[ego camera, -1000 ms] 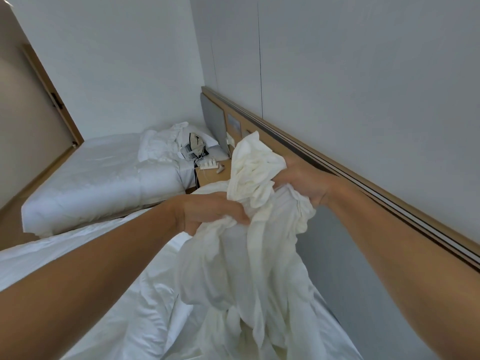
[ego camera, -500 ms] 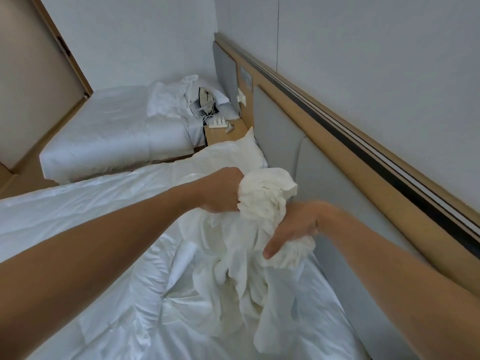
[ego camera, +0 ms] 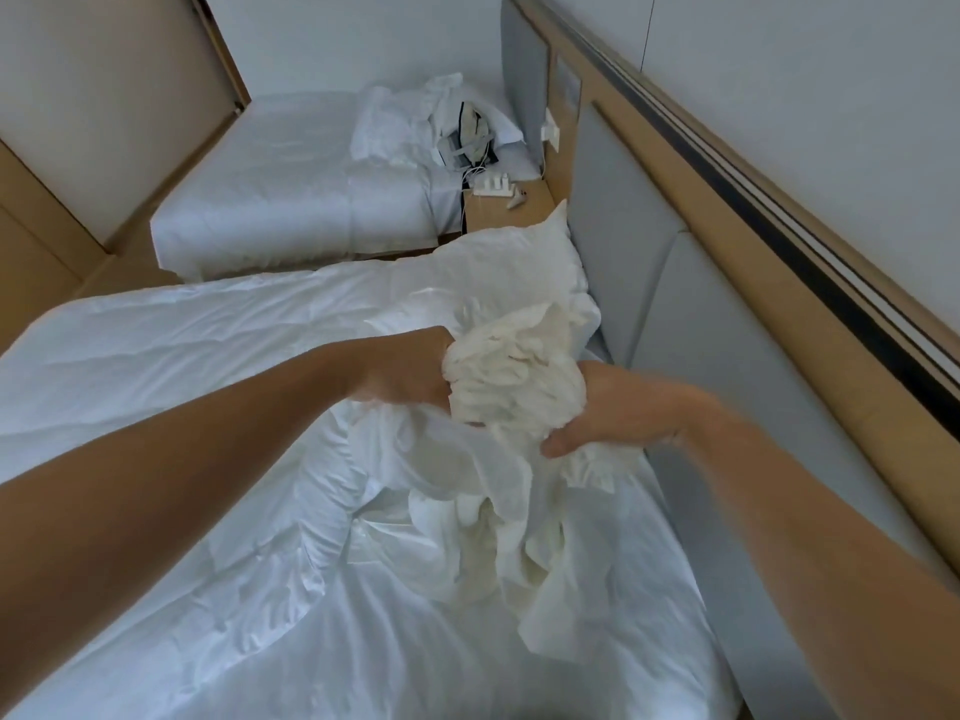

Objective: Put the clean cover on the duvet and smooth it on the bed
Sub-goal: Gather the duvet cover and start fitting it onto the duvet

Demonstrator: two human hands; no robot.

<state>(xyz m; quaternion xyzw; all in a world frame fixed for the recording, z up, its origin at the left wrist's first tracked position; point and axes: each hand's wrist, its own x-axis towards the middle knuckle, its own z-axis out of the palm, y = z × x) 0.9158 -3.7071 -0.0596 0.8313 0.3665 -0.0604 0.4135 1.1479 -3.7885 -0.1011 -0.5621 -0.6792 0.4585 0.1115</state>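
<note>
— Where am I in this?

— You're at the gathering step, I'd say; your left hand (ego camera: 410, 376) clutches the bunched cover (ego camera: 514, 371) from the side; your right hand (ego camera: 613, 407) grips it from beneath; the bundle hangs over the duvet (ego camera: 182, 407), near the pillow (ego camera: 519, 257), its tail trailing onto the bedding.

— And next?

— Probably find the cover's opening or a corner; it needs shaking loose first.

Both hands hold bunched cream cover (ego camera: 514, 376) above bed (ego camera: 156, 397): left hand (ego camera: 410, 371) grips its left side, right hand (ego camera: 602, 407) cups it from right, fingers curled underneath. Loose cover folds trail onto white duvet (ego camera: 260, 589) near headboard edge. Pillow (ego camera: 524, 262) at head corner.
</note>
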